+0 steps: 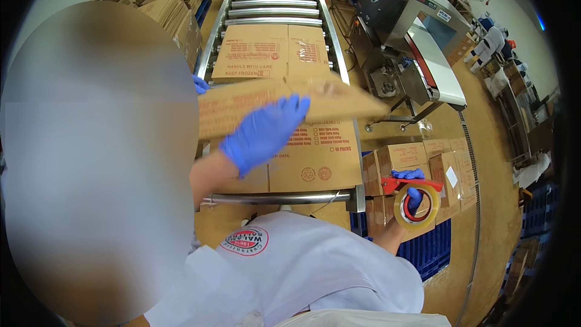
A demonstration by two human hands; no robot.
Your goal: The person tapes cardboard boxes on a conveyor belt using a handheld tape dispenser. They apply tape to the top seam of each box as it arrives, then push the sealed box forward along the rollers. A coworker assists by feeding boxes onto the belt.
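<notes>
My left hand (266,130), in a blue glove, reaches over the roller conveyor with its fingers stretched out against a brown cardboard piece (339,100). This piece is smeared by motion and tilted; whether it is a flap or a whole carton I cannot tell. Under it lies a brown printed carton (315,166) near the conveyor's end. Off to the right, my right hand (408,175), also gloved in blue, grips a red tape dispenser (390,185) carrying a roll of clear yellowish tape (400,211). At the cardboard's left end another blue-gloved hand (200,85) shows, mostly hidden; it seems a co-worker's.
Another carton (254,48) sits farther up the rollers (272,5). Taped cartons (402,156) are stacked on a blue pallet (431,248) to my right. A machine with a white belt (436,63) stands beyond. Flattened cardboard (172,15) piles up at far left. People (491,42) work at the far right.
</notes>
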